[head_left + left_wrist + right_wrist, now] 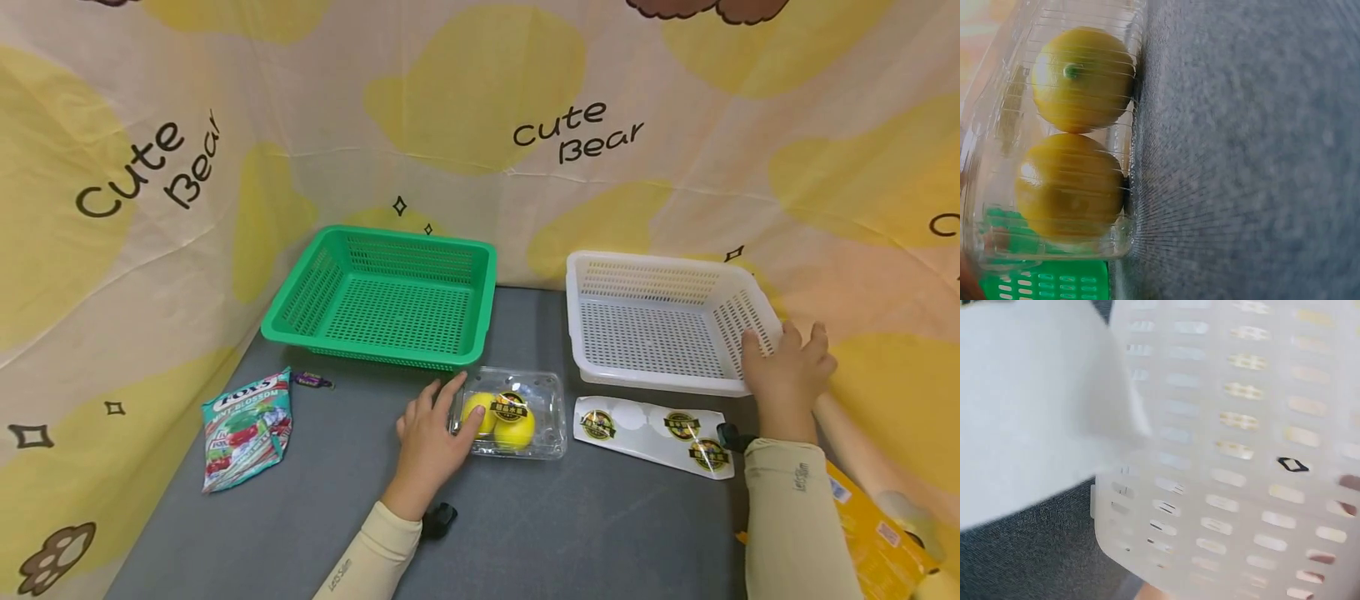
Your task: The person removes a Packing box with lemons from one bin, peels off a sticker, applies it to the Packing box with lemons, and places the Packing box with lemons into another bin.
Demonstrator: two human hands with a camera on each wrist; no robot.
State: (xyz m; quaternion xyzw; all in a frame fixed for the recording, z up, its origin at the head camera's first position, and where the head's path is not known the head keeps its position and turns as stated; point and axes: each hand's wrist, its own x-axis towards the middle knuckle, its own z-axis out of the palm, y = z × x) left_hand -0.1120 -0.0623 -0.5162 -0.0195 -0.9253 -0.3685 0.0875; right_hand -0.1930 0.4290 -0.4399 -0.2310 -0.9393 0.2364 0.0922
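Observation:
A clear plastic clamshell box (551,417) holds yellow round fruits (514,431), with a black-and-gold round sticker on its lid. My left hand (435,433) rests at the box's left side, thumb by the front and fingers towards the back corner. In the left wrist view, two fruits (1071,186) show through the ribbed wall. My right hand (791,379) is at the near right corner of a white basket (645,379), its thumb on the inner side and its fingers spread outside the rim. The basket's slotted wall (1204,462) fills much of the right wrist view.
A green basket (375,348) stands at the back left. Left of my left hand lie a teal candy bag (247,432) and a small purple-wrapped candy (312,380). A sticker sheet (648,437) lies before the white basket. An orange package (881,533) is beyond my right sleeve.

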